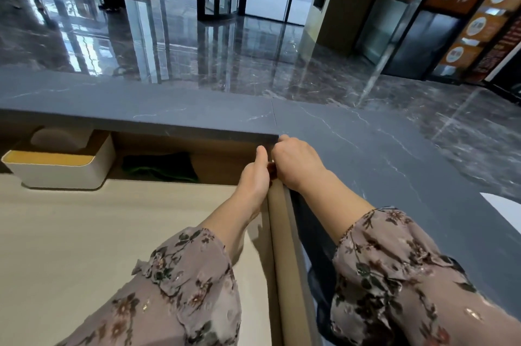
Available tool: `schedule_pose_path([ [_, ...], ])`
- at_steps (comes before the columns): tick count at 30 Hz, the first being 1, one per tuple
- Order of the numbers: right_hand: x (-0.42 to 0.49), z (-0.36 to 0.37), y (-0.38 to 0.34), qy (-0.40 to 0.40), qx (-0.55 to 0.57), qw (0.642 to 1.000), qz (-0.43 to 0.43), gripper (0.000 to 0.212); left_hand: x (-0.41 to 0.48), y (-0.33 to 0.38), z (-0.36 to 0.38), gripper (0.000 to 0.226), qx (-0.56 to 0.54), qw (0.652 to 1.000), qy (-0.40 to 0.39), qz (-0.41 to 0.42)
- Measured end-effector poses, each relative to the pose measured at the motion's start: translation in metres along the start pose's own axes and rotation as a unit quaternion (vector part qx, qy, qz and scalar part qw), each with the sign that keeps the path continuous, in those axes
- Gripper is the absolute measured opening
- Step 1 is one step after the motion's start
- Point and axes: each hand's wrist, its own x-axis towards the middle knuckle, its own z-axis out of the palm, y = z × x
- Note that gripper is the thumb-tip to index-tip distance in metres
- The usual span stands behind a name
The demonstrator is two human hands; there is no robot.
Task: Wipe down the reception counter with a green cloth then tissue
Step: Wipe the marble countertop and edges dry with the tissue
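Fingers (282, 139) of my right hand (296, 162) curled at the inner corner of the dark grey veined stone counter (366, 154). My left hand (253, 176) touched it, thumb raised. I couldn't tell whether either gripped anything. A dark green cloth (160, 168) lay left of the fingers, apart, under the counter overhang on the beige desk (84, 233). A white rounded tissue box (62, 171) sat farther left.

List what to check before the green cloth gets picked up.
1. Green cloth found: ok, lying under the counter overhang, right of the tissue box.
2. Cloth held: not ok, neither hand touches it.
3. Hands free: cannot tell, left hand and right hand meet at the counter corner, grip hidden.
4. Tissue ready: ok, box stands on the lower desk.
5. Counter top unobstructed: cannot tell, white shape at right edge.
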Motion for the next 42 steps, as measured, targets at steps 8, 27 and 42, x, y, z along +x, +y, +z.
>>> schedule_pose_path([
  [8, -0.080, -0.009, -0.031, -0.011, 0.017, 0.999, 0.044, 0.017, -0.065, -0.029, -0.015, 0.068, 0.038, 0.998, -0.049, -0.019],
  [27, -0.259, -0.014, -0.071, -0.016, 0.094, 0.986, 0.137, 0.020, -0.231, -0.063, -0.036, 0.070, 0.156, 0.978, -0.130, 0.046],
  [42, -0.396, 0.014, 0.043, 0.231, 0.218, 0.935, 0.157, 0.011, -0.324, -0.096, 0.107, 0.047, 0.207, 0.949, -0.109, 0.212],
])
